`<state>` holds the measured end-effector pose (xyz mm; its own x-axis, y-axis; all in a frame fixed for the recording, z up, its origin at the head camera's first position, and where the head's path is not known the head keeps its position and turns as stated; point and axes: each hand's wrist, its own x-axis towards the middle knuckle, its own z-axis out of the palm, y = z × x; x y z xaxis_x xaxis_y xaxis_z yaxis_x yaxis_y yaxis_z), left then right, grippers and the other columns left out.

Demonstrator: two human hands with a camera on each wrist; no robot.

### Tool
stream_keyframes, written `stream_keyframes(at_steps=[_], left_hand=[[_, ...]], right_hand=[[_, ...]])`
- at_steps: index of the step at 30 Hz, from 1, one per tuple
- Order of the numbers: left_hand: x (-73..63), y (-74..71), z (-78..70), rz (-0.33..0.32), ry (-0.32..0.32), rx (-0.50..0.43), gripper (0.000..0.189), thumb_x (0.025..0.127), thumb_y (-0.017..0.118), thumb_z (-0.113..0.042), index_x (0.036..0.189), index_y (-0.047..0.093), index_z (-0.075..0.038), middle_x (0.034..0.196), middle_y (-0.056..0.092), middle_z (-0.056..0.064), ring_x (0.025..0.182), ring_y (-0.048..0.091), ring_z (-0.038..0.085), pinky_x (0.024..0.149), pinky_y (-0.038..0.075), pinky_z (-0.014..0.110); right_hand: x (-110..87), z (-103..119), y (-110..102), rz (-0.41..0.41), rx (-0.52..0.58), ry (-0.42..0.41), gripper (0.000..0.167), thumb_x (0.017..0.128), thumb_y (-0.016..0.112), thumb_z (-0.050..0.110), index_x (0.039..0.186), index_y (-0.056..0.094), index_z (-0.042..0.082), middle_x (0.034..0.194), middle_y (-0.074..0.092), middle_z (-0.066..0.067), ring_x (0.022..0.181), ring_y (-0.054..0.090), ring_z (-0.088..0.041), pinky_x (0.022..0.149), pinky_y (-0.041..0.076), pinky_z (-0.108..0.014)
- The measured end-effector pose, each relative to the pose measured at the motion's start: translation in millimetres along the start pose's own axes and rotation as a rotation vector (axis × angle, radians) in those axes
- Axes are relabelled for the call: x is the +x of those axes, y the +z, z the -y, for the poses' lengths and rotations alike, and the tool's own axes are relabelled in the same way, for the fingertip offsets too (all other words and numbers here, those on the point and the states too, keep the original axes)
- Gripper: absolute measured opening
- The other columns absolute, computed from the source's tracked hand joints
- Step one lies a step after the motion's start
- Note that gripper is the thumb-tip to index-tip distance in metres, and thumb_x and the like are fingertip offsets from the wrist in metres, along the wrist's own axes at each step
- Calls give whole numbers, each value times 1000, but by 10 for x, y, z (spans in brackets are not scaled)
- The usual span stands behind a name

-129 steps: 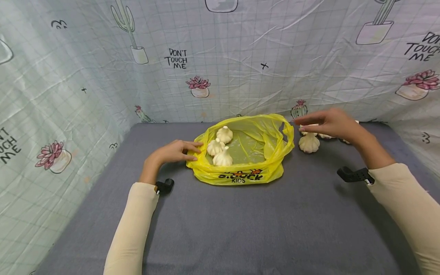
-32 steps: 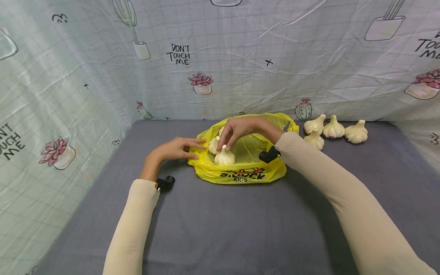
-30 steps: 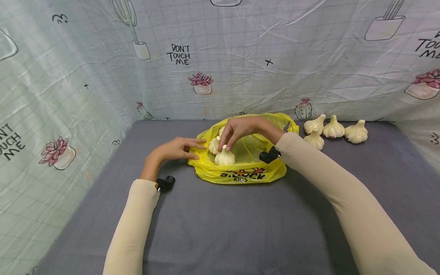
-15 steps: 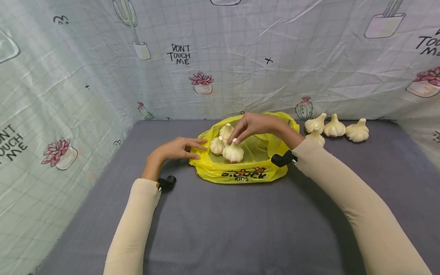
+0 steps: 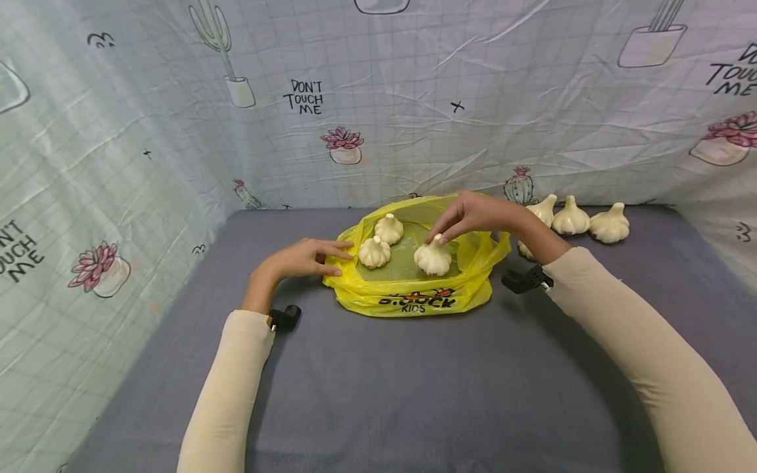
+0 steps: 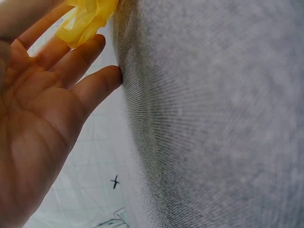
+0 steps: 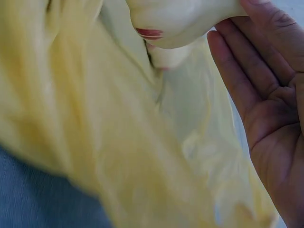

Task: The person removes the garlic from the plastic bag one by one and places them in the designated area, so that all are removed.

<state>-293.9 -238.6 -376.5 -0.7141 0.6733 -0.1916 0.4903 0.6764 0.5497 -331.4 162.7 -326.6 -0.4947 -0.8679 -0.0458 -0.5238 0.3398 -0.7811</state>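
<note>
My right hand (image 5: 467, 215) pinches a white garlic bulb (image 5: 432, 259) by its stem, inside the mouth of a yellow plastic bag (image 5: 414, 301). In the right wrist view the held garlic bulb (image 7: 175, 21) shows reddish marks on its underside, and the other fingers stretch out beside it. Two more bulbs lie at the bag's left side, one garlic bulb (image 5: 374, 252) in front of another garlic bulb (image 5: 389, 228). My left hand (image 5: 301, 257) rests at the bag's left rim, its extended fingers touching the plastic. In the left wrist view a fold of the bag (image 6: 88, 21) lies against them.
Several garlic bulbs sit right of the bag on the grey cloth (image 5: 378, 387), among them one garlic bulb (image 5: 610, 223) farthest right. One of them is partly covered by my right wrist. A printed curtain (image 5: 402, 98) stands behind and to the left.
My right hand came from the right-side bulbs into the bag and took hold of the front garlic bulb there. It has moved it rightward, away from the other two. My left hand stayed put.
</note>
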Motion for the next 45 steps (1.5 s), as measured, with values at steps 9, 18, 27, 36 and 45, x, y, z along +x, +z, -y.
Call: stream_keyframes(at_steps=[9, 18, 27, 36, 45], left_hand=[[18, -19, -10, 9, -11, -5, 49, 98, 70, -29, 144, 60, -17, 160, 42, 2, 72, 48, 16, 74, 42, 34], [17, -13, -2, 16, -24, -7, 50, 99, 70, -29, 146, 58, -17, 161, 41, 2, 78, 51, 16, 79, 43, 35], [11, -23, -14, 18, -23, -7, 50, 99, 69, -28, 146, 58, -16, 161, 41, 2, 75, 48, 16, 78, 42, 36], [4, -14, 13, 20, -27, -9, 51, 99, 69, -30, 147, 57, -16, 161, 40, 2, 66, 44, 15, 72, 42, 34], [12, -15, 22, 24, -27, 0, 52, 99, 69, -29, 147, 57, -15, 161, 40, 2, 70, 45, 15, 75, 42, 35]], right_hand=[[-420, -33, -105, -119, -53, -4, 21, 96, 71, 11, 115, 79, 9, 114, 76, -8, 97, 71, -13, 74, 55, -35], [-703, 7, -176, -154, -66, 16, 21, 95, 71, 9, 116, 79, 8, 114, 76, -8, 99, 71, -10, 76, 58, -36], [-902, -3, -173, -195, -52, 27, 21, 95, 72, 7, 114, 79, 9, 112, 76, -7, 104, 70, -9, 83, 57, -28], [-1017, -18, -207, -215, -107, 11, 21, 95, 71, 5, 113, 80, 10, 112, 77, -5, 105, 69, -5, 81, 56, -25], [-1147, -4, -225, -250, -158, 42, 20, 94, 73, 8, 112, 80, 12, 110, 77, -2, 99, 71, -8, 75, 56, -27]])
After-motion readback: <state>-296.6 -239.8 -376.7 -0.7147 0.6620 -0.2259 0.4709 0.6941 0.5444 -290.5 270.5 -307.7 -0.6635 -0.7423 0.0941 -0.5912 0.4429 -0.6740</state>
